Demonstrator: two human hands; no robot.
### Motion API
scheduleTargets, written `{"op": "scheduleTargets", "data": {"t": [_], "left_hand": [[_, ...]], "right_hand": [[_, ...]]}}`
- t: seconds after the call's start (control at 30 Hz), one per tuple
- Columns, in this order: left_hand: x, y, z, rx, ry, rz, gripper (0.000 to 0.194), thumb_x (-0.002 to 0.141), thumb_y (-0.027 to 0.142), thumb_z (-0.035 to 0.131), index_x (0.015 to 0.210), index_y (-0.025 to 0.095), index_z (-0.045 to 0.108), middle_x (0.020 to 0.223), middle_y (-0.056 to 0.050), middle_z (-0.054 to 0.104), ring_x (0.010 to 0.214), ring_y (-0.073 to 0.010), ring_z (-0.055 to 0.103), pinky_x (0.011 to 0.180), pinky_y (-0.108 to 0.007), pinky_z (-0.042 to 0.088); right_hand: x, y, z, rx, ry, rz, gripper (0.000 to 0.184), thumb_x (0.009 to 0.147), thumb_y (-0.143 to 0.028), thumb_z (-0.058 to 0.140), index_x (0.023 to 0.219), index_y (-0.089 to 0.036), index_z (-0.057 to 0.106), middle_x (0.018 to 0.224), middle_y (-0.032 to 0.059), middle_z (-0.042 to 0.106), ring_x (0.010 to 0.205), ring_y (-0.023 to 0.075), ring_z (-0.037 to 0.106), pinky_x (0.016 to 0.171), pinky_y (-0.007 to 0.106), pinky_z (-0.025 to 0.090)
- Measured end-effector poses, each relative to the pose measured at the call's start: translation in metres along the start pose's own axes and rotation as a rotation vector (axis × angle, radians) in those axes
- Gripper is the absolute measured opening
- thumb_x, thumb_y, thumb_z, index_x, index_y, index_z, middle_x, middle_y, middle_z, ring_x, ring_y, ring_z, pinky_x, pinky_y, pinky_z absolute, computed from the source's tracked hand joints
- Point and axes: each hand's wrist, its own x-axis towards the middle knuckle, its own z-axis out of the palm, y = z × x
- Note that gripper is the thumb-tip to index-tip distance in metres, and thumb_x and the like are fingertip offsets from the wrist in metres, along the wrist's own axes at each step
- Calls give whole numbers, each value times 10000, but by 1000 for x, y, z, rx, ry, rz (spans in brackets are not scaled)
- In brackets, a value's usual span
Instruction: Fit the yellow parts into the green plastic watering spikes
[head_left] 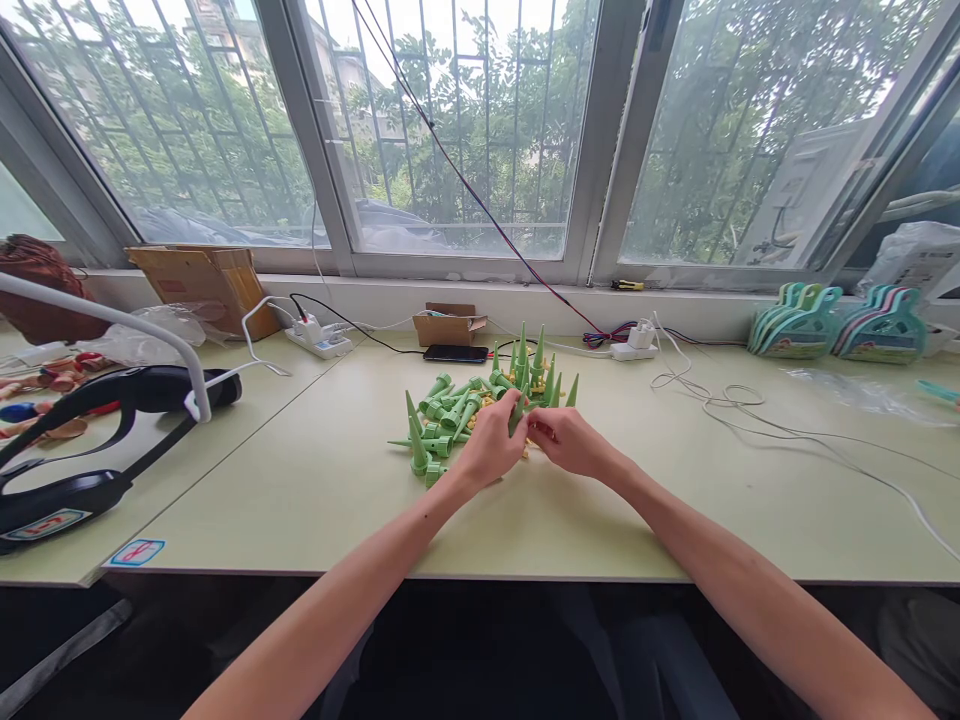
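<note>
Hands are meeting at the middle of the table [315, 500], seen from the head camera, directly in front of a heap of green spikes [465, 410].

The left hand [491, 448] is closing its fingers around one green spike [517, 412], holding it with the pointed end angled upward and away from the body. That orientation is likely keeping the open base turned toward the other hand. The right hand [574, 440] is lying just beside it, fingers curled inward and nearly touching the left; whether it is pinching a small part cannot be told, as its fingertips are hidden.

Small yellow pieces [487, 400] are lying mixed into the heap, close under both hands and so within short reach. Several spikes [538, 365] at the far side of the heap are standing upright on their bases, apart from the loose ones lying flat; this looks like a way of keeping two groups separate.

Behind the heap, a black phone [455, 353] and a small cardboard box [448, 325] are resting near the window sill. A white power strip [319, 338] is sitting to the left of them, its cable trailing across the surface.
</note>
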Motion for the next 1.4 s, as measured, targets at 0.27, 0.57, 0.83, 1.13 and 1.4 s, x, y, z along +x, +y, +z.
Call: {"op": "scheduleTargets", "data": {"t": [0.27, 0.57, 0.83, 1.13, 1.4], "left_hand": [[0, 0, 0, -7, -4, -8, 98, 866, 227, 453, 931, 187, 515, 643, 32, 485, 557, -111, 415, 577, -240, 350], [0, 1, 0, -8, -8, -3, 81, 863, 216, 459, 927, 195, 505, 646, 38, 483, 556, -109, 416, 586, -236, 349], [0, 1, -1, -9, -26, -9, 64, 864, 207, 460, 916, 194, 495, 650, 39, 485, 558, -107, 411, 597, -239, 348], [0, 1, -1, -1, -35, -19, 63, 857, 194, 459, 905, 189, 499, 668, 35, 500, 572, -104, 420, 598, -235, 347], [0, 1, 0, 13, -26, -18, 61, 857, 184, 458, 901, 186, 500, 679, 34, 504, 577, -100, 412, 601, -235, 345]], "right_hand": [[0, -1, 0, 5, 11, -12, 250, 917, -233, 435, 679, -181, 488, 625, -9, 535, 536, 92, 388, 543, 222, 326], [0, 0, 0, 10, 2, -8, 245, 921, -244, 430, 690, -185, 487, 632, -10, 534, 540, 95, 392, 546, 223, 322], [0, 0, 0, -8, -10, 0, 240, 917, -231, 423, 686, -184, 469, 617, -13, 516, 535, 91, 374, 553, 217, 325], [-1, -2, -1, -4, -22, -12, 219, 896, -202, 436, 681, -176, 469, 607, -25, 501, 531, 79, 347, 533, 208, 288], [0, -2, -1, 0, -19, -7, 224, 900, -207, 441, 680, -174, 466, 613, -22, 510, 534, 78, 349, 535, 209, 284]]}}
